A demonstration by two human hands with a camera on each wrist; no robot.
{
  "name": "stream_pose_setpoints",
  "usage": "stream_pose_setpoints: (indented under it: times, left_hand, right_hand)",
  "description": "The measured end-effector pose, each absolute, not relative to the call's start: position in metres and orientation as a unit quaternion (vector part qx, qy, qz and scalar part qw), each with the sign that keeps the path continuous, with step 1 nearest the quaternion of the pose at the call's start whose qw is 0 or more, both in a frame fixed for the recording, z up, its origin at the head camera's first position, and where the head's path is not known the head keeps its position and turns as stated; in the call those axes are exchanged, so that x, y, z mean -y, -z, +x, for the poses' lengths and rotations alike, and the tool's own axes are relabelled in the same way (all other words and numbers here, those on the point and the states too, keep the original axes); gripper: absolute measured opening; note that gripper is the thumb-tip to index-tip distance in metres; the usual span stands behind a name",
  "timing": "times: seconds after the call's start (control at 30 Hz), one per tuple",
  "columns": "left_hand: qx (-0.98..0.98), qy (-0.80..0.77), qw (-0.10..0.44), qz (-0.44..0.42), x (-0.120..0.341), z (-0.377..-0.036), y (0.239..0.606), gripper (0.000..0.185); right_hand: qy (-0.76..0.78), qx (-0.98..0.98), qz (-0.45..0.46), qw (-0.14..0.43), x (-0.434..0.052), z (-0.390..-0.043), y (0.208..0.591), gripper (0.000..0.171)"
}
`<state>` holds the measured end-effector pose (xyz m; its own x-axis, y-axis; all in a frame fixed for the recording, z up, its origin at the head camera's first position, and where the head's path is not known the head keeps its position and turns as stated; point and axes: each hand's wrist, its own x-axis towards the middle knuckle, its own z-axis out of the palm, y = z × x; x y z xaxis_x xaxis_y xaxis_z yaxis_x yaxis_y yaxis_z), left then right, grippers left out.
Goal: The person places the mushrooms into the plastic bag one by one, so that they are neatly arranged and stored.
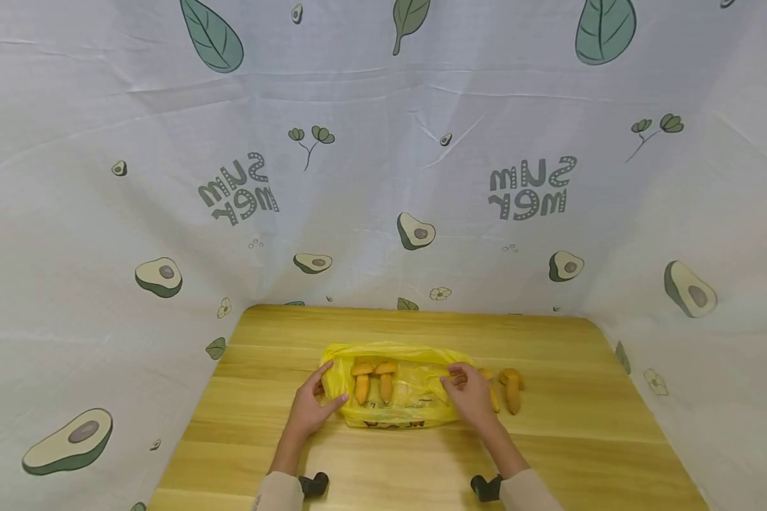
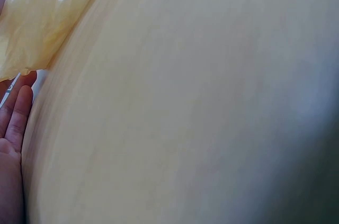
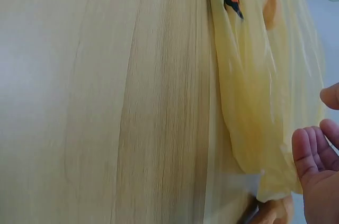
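Note:
A thin yellow plastic bag [image 1: 415, 406] lies on its side across the table, opening spread. Two orange-brown mushrooms [image 1: 361, 387] with rounded caps lie side by side in its left part. My left hand [image 1: 309, 406] holds the bag's left end between thumb and spread fingers; the left wrist view shows two of its fingers [image 2: 20, 113] below the plastic. At the bag's right end is my right hand [image 1: 471, 396], fingers loosely bent near the plastic and thumb apart. Beyond it lie two more mushrooms [image 1: 513, 392], one partly hidden by that hand.
The wooden table [image 1: 383, 461] runs toward me in front of the bag. A pale cloth [image 1: 358, 191] printed with avocados and leaves hangs behind and at both sides. Small black devices [image 1: 314, 485] sit at both wrists beside the light sleeves.

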<state>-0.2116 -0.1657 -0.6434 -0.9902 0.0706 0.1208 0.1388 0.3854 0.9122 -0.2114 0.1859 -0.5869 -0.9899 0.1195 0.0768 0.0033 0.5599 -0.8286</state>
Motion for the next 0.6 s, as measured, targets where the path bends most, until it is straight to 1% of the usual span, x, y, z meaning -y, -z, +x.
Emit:
stream_pose_setpoints:
  times: [0.2, 0.6]
  left_hand:
    - [0.829, 0.554, 0.035, -0.065, 0.166, -0.212, 0.643, 0.081]
    - [0.831, 0.551, 0.034, -0.070, 0.165, -0.212, 0.644, 0.081]
  right_hand:
    - [-0.480, 0.875, -0.036, 0.052, -0.199, -0.212, 0.587, 0.034]
    - [-0.459, 0.882, -0.045, 0.098, -0.230, -0.209, 0.584, 0.029]
